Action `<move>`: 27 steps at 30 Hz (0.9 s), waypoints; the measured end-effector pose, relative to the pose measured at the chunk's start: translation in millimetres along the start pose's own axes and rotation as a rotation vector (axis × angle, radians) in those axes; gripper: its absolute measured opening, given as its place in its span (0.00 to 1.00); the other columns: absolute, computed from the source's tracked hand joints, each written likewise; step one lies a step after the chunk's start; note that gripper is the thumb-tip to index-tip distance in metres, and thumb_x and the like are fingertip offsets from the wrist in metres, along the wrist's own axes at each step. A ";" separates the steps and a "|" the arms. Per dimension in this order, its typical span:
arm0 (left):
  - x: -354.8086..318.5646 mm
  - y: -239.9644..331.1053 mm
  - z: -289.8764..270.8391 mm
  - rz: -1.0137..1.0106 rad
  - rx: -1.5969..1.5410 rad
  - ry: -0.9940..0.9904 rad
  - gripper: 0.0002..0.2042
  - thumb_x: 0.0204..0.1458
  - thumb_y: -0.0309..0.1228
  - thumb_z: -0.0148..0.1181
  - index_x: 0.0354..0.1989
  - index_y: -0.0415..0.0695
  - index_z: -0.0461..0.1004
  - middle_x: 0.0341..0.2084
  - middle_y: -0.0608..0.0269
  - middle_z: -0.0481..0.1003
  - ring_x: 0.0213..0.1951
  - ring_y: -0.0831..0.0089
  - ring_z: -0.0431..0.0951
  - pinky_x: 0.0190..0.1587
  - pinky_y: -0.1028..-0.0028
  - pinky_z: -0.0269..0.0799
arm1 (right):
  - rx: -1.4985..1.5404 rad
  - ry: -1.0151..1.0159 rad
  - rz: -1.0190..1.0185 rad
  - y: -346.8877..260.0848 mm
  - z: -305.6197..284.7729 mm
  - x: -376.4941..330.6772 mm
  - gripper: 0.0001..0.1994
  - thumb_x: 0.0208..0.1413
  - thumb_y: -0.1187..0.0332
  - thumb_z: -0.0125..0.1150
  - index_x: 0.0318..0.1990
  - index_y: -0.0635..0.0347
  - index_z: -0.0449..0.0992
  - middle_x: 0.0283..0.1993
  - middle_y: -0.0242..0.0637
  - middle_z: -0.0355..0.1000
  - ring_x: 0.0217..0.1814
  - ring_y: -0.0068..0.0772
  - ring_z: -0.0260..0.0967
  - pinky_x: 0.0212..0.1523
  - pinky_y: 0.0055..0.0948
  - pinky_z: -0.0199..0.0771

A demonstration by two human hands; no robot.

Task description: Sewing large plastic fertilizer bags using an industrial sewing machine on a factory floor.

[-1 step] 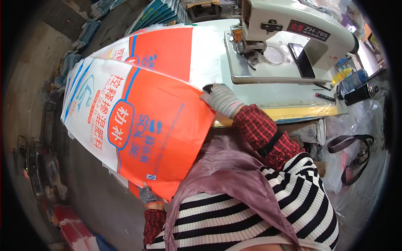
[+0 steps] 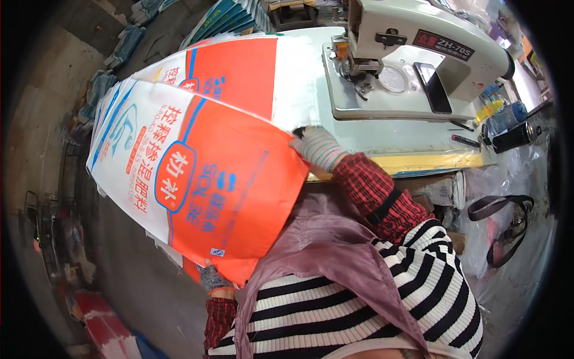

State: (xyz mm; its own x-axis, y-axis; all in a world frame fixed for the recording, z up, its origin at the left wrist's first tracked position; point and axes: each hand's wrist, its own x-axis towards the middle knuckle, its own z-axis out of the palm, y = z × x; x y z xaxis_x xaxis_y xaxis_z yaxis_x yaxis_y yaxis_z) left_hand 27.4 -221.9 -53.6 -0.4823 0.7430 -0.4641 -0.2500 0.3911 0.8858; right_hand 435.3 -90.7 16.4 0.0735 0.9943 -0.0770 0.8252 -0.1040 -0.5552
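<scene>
A flat orange and white woven sack (image 2: 239, 161) with blue print lies tilted across my lap and the table's left end. My right hand (image 2: 323, 149), in a pale striped glove, is closed at the sack's right corner. A small dark object (image 2: 299, 131) sticks out by its fingers; its kind is not clear. My left hand (image 2: 214, 279), in a grey glove, grips the sack's lower edge with the thumb on top and the other fingers hidden underneath. Behind it, a similar sack (image 2: 239, 69) lies on the table, with more layers fanned out at the left.
A white sewing machine (image 2: 382, 39) stands on the pale table (image 2: 382, 134), with a black phone (image 2: 431, 88) on its bed. A bottle (image 2: 505, 117), a dark flask (image 2: 513, 137) and a marker (image 2: 465, 140) are at the right. Folded teal sacks (image 2: 224, 24) stand behind.
My right hand and the sack's right corner have shifted very slightly to the right and toward me. My left hand keeps its grip on the lower edge.
</scene>
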 end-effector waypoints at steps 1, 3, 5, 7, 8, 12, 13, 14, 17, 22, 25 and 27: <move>-4.6 -2.4 4.0 -0.001 0.067 0.123 0.18 0.51 0.43 0.56 0.44 0.43 0.66 0.37 0.59 0.70 0.39 0.62 0.73 0.43 0.60 0.71 | -0.001 -0.028 0.101 -1.6 4.1 -4.9 0.22 0.50 0.52 0.50 0.38 0.65 0.74 0.39 0.51 0.72 0.43 0.49 0.69 0.45 0.40 0.68; -26.6 -3.2 4.9 -0.116 -0.033 -0.042 0.18 0.52 0.43 0.54 0.45 0.44 0.66 0.38 0.60 0.71 0.39 0.63 0.73 0.43 0.60 0.71 | -0.095 -0.047 0.095 -6.1 1.9 -15.3 0.21 0.50 0.52 0.50 0.39 0.64 0.73 0.38 0.51 0.71 0.42 0.50 0.69 0.44 0.40 0.68; -36.7 -11.7 -13.0 -0.208 -0.138 -0.202 0.19 0.53 0.43 0.53 0.47 0.44 0.66 0.39 0.60 0.71 0.40 0.63 0.73 0.44 0.61 0.70 | -0.126 -0.026 0.053 5.2 3.7 -32.8 0.22 0.49 0.51 0.52 0.39 0.65 0.72 0.35 0.52 0.71 0.39 0.51 0.70 0.43 0.41 0.68; -28.1 -41.9 -44.6 0.356 0.845 -0.379 0.18 0.54 0.43 0.51 0.48 0.46 0.65 0.40 0.60 0.71 0.41 0.64 0.72 0.44 0.61 0.70 | -0.060 -0.021 0.139 13.6 2.9 -41.2 0.23 0.48 0.51 0.53 0.37 0.67 0.71 0.35 0.54 0.71 0.39 0.51 0.69 0.42 0.42 0.68; -24.9 -49.1 -53.8 0.357 0.829 -0.338 0.18 0.54 0.43 0.51 0.48 0.46 0.65 0.40 0.60 0.71 0.41 0.64 0.72 0.44 0.61 0.70 | -0.052 -0.033 0.184 7.9 -2.2 -50.7 0.24 0.48 0.50 0.54 0.36 0.67 0.71 0.35 0.54 0.70 0.39 0.52 0.69 0.41 0.43 0.68; -1.4 -66.2 -105.7 0.726 1.039 -0.193 0.25 0.49 0.45 0.57 0.51 0.44 0.63 0.33 0.54 0.71 0.32 0.58 0.73 0.38 0.62 0.71 | -0.325 -0.149 -0.389 5.7 30.5 -79.8 0.18 0.52 0.51 0.51 0.35 0.58 0.73 0.27 0.53 0.68 0.29 0.51 0.68 0.29 0.43 0.68; -1.1 -52.2 -107.9 0.308 0.597 0.081 0.23 0.49 0.43 0.57 0.50 0.44 0.63 0.32 0.52 0.71 0.31 0.54 0.73 0.36 0.57 0.70 | -0.313 -0.139 -0.468 -1.7 43.9 -86.0 0.15 0.54 0.51 0.48 0.35 0.52 0.73 0.23 0.52 0.65 0.25 0.49 0.67 0.25 0.43 0.66; -0.2 -43.6 -113.3 -0.105 0.137 0.336 0.22 0.49 0.42 0.57 0.49 0.44 0.63 0.32 0.51 0.71 0.30 0.51 0.73 0.34 0.52 0.69 | -0.126 -0.252 -0.323 -13.7 53.7 -89.1 0.14 0.55 0.52 0.48 0.34 0.50 0.74 0.21 0.51 0.65 0.22 0.47 0.66 0.23 0.42 0.65; -19.0 -86.6 -198.5 0.058 0.401 0.347 0.25 0.51 0.40 0.54 0.53 0.35 0.60 0.38 0.52 0.70 0.37 0.60 0.73 0.39 0.63 0.70 | -0.084 -0.294 -0.702 -43.2 87.1 -86.2 0.16 0.55 0.51 0.47 0.36 0.51 0.74 0.18 0.52 0.64 0.19 0.49 0.65 0.21 0.43 0.64; -57.7 -167.0 -268.9 0.115 1.236 0.517 0.21 0.47 0.34 0.53 0.48 0.34 0.65 0.33 0.41 0.71 0.35 0.47 0.72 0.38 0.60 0.68 | 0.216 -0.635 -0.521 -120.9 129.8 -60.8 0.22 0.54 0.51 0.47 0.28 0.64 0.72 0.25 0.53 0.70 0.29 0.54 0.69 0.33 0.44 0.67; -47.6 -137.5 -232.8 -0.133 1.098 0.528 0.19 0.45 0.35 0.54 0.42 0.33 0.68 0.27 0.44 0.73 0.28 0.46 0.71 0.30 0.57 0.66 | 0.240 -0.634 -0.623 -139.4 156.4 -27.8 0.18 0.55 0.56 0.46 0.29 0.64 0.72 0.27 0.52 0.71 0.28 0.54 0.69 0.30 0.46 0.67; -37.4 -139.2 -229.2 -0.078 1.066 0.554 0.17 0.46 0.34 0.53 0.41 0.35 0.67 0.25 0.46 0.73 0.27 0.50 0.72 0.28 0.59 0.66 | 0.427 -0.679 -0.278 -152.6 169.6 -13.2 0.16 0.55 0.58 0.44 0.30 0.63 0.71 0.25 0.52 0.70 0.30 0.52 0.69 0.30 0.47 0.66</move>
State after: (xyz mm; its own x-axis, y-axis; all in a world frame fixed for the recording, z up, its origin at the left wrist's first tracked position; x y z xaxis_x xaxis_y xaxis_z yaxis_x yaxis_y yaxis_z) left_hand -112.3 -428.6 -158.9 -0.8574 0.4649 -0.2208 0.3988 0.8713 0.2861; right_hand 213.4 -91.8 -38.3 -0.5656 0.7698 -0.2960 0.4714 0.0072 -0.8819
